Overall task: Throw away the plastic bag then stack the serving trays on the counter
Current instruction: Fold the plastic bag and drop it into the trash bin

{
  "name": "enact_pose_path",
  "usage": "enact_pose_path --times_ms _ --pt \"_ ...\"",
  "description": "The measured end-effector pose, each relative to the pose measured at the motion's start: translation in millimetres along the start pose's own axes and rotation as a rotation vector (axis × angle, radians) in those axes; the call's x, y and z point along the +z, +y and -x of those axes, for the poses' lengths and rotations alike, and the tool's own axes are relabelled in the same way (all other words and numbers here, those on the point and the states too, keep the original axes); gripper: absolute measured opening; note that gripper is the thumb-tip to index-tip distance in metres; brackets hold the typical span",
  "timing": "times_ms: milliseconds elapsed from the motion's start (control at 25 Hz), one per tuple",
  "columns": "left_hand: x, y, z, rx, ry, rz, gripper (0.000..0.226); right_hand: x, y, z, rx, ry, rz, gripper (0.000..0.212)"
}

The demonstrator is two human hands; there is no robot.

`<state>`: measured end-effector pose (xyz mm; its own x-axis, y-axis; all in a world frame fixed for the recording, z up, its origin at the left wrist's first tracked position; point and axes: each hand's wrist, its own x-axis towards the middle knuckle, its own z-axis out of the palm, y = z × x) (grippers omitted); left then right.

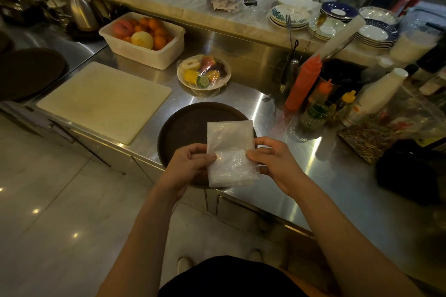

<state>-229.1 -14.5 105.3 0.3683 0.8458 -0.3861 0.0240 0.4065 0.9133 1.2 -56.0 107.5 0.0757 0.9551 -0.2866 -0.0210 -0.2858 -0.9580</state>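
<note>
A clear, flattened plastic bag (230, 152) is held upright in front of me. My left hand (187, 167) pinches its left edge and my right hand (272, 164) pinches its right edge. Under the bag a round dark brown serving tray (181, 130) lies on the steel counter (337, 176), partly over the front edge. A second round dark tray (26, 72) rests at the far left of the counter.
A white cutting board (103, 101) lies left of the near tray. Behind it stand a tub of fruit (142, 38) and a wrapped fruit plate (204, 72). Sauce bottles (304, 82), cups and stacked plates (333, 21) crowd the right. Tiled floor lies at the left.
</note>
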Motion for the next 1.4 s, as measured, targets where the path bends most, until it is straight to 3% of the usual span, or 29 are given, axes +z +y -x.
enact_pose_path --times_ms 240,320,560,760,960,1080,1200,1400 --pt "12 -14 22 0.012 0.087 0.129 0.039 6 2 -7 0.003 -0.011 -0.031 0.024" --pt "15 -22 34 0.009 0.154 0.142 0.030 10 4 -10 0.007 -0.032 -0.047 0.023" --pt "9 -49 80 0.046 0.442 0.157 0.026 40 14 -8 0.073 -0.287 -0.019 0.023" --pt "-19 -64 133 0.104 0.527 0.167 0.023 89 6 5 0.055 -0.426 -0.009 0.025" --pt "-78 -89 208 0.166 0.602 0.153 0.030 183 2 26 0.003 -0.480 0.069 0.016" --pt "-114 -114 261 0.193 0.811 0.256 0.023 254 12 55 0.031 -0.551 0.060 0.002" --pt "-145 -150 320 0.223 1.051 0.453 0.014 332 30 95 0.048 -0.651 0.078 0.011" --pt "-170 -202 409 0.236 1.271 0.732 0.020 431 66 161 0.057 -0.818 0.143 0.010"
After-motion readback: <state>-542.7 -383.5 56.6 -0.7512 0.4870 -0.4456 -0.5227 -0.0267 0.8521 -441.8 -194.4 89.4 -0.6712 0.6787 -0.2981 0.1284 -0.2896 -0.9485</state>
